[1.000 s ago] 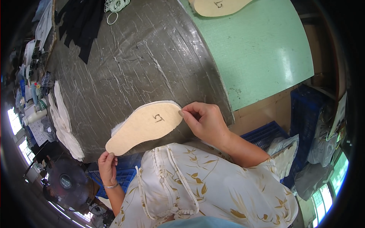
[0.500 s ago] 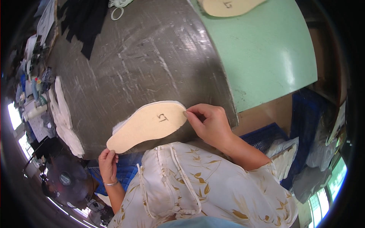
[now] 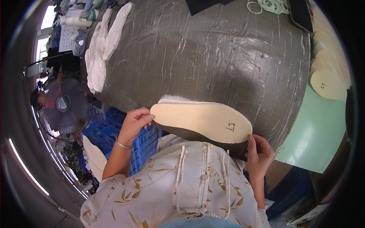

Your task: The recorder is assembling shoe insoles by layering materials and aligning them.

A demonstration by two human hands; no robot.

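A cream insole (image 3: 201, 118) with a dark mark near its wide end lies across the near edge of the dark tabletop. White fluffy material peeks out along its far edge. My left hand (image 3: 135, 123) pinches the narrow heel end between thumb and fingers. At the wide toe end, my right hand (image 3: 259, 149) grips the rim with thumb and fingertips. The insole's underside is hidden.
White fleecy insoles (image 3: 99, 62) lie at the table's left. Pale insoles (image 3: 326, 84) are stacked on the green board (image 3: 310, 133) at right. Rubber bands (image 3: 273, 5) lie at the back. A blue crate (image 3: 142, 146) and a fan (image 3: 64, 102) stand left.
My view has swung left, so the fan and crate show more fully and the green board sits farther right. Both hands still hold the insole by its ends; its toe end now tilts toward me.
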